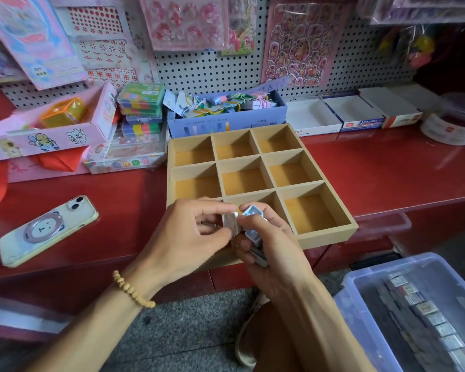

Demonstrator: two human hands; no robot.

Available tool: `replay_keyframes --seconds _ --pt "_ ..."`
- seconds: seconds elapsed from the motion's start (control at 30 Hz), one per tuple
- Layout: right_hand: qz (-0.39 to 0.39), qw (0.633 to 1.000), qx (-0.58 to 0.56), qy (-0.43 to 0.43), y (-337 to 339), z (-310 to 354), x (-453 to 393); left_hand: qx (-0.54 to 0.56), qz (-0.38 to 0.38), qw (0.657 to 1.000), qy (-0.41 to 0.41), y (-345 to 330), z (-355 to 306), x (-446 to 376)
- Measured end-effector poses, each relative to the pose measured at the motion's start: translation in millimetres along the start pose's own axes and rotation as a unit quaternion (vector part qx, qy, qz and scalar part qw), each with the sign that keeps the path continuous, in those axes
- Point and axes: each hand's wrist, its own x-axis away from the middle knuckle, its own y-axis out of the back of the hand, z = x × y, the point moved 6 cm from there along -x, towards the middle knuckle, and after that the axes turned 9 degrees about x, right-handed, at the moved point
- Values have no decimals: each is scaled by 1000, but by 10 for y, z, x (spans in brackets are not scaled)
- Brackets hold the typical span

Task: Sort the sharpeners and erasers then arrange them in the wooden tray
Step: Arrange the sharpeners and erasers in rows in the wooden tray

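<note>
Stretching across the scene, a red counter [373,167] carries the wooden tray [325,232], whose nine square compartments, so far as they show, hold nothing. At near right sits a clear plastic bin [365,285] with a row of small wrapped pieces, erasers or sharpeners, I cannot tell which. A phone [47,230] lies face down at near left on the counter, well apart from the tray. Over the tray's near edge, the left hand [188,237] pinches a small pale block [230,222] between thumb and forefinger. The right hand [271,242], touching the left, curls round several small sharpeners [253,222], pale blue and boxy.
</note>
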Motion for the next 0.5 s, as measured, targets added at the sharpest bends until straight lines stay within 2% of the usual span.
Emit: replay_keyframes --seconds 0.17,0.27,0.4,0.5 --pt "7 999 -32 -3 -21 23 3 -63 23 997 -25 -8 -24 -14" --pt "4 1000 -7 14 2 66 16 -94 28 995 -37 33 -50 -28" --pt "-30 997 64 35 137 130 42 -236 -9 971 -27 283 -39 -53" --pt "-58 993 89 42 210 133 43 -330 3 944 -12 373 -21 -64"
